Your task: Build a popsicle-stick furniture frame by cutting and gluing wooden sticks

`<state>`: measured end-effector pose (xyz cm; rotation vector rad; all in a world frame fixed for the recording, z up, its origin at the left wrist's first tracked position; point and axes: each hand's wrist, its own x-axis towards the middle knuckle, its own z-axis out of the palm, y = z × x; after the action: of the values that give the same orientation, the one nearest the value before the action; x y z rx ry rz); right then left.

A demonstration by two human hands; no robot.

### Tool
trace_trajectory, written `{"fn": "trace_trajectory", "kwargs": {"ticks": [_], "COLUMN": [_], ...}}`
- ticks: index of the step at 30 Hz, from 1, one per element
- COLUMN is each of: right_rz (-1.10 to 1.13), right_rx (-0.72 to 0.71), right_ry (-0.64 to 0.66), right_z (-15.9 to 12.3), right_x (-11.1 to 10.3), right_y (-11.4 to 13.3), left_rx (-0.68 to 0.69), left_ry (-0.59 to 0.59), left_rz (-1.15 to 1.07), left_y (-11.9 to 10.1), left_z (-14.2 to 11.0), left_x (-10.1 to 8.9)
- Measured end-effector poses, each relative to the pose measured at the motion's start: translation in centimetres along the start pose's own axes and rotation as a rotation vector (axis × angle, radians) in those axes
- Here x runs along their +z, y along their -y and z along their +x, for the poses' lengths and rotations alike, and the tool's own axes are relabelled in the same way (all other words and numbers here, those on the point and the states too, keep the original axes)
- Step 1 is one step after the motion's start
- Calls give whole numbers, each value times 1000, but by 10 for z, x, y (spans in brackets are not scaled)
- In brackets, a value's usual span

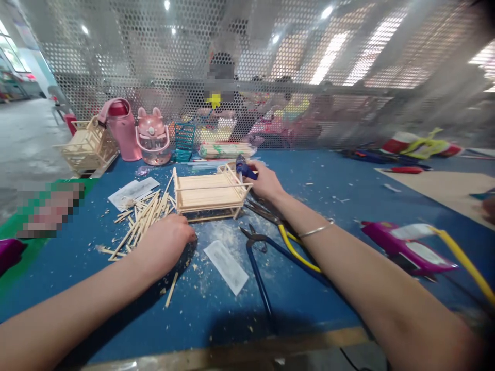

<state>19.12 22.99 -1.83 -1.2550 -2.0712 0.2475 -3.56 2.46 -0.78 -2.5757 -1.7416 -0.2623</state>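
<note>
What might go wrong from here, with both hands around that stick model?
The right hand's grip holds a blue tool at one end of the stick model; a slip might knock it askew. The left hand's grip is beside loose sticks and could scatter them. The right forearm might snag the yellow-handled pliers beside it.

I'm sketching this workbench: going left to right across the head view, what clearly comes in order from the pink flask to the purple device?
Pink flask, clear-bodied bottle, wooden stick model, right hand, purple device.
</note>
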Motion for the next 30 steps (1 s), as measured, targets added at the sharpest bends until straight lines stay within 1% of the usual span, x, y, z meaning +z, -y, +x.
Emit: {"fn": "trace_trajectory", "kwargs": {"ticks": [1,3,5,7,8,9,11,12,13,14,15,16,17,18,20,22,24,26,30], "right_rz": [-14,-44,-72,-113,-135,-152,-140,-113,-83,-43,1,41,64,77,105,137,168,189,255], "right_rx": [1,-8,-36,-71,-92,-116,-187,-233,-290,-370,-473,-574,-642,-678,-674,-633,-600,-586,-569], "right_ry": [17,50,70,46,-3,-79,-306,-425,-497,-497,-433,-326,-208,-100,41,91,101,99,62], "right_z": [-1,-1,1,4,4,3,-8,-18,-30,-45,-61,-77,-91,-104,-119,-125,-125,-124,-124], "right_x": [1,2,1,-8,-15,-24,-44,-52,-58,-61,-60,-57,-51,-43,-27,-15,-10,-9,-8], "right_y": [0,-1,-2,0,5,12,35,50,66,83,99,113,124,133,140,141,138,137,137], "left_rx": [1,-9,-26,-66,-107,-161,-284,-343,-398,-450,-502,-549,-585,-604,-596,-559,-507,-456,-402], "left_ry": [16,12,-27,-86,-117,-144,-195,-212,-215,-200,-173,-134,-93,-61,-29,-12,0,-6,-68], "left_rz": [11,16,-11,-84,-139,-209,-431,-599,-797,-1010,-1216,-1399,-1549,-1664,-1803,-1844,-1836,-1817,-1731], "left_y": [0,-1,-3,-6,-8,-9,-12,-13,-14,-15,-16,-18,-20,-22,-26,-30,-32,-33,-34], "left_z": [2,3,1,-2,-3,-5,-6,-7,-6,-6,-6,-6,-7,-8,-11,-14,-16,-17,-18], "left_x": [2,5,4,0,-3,-6,-11,-13,-14,-14,-13,-12,-11,-10,-9,-9,-10,-11,-10]}}
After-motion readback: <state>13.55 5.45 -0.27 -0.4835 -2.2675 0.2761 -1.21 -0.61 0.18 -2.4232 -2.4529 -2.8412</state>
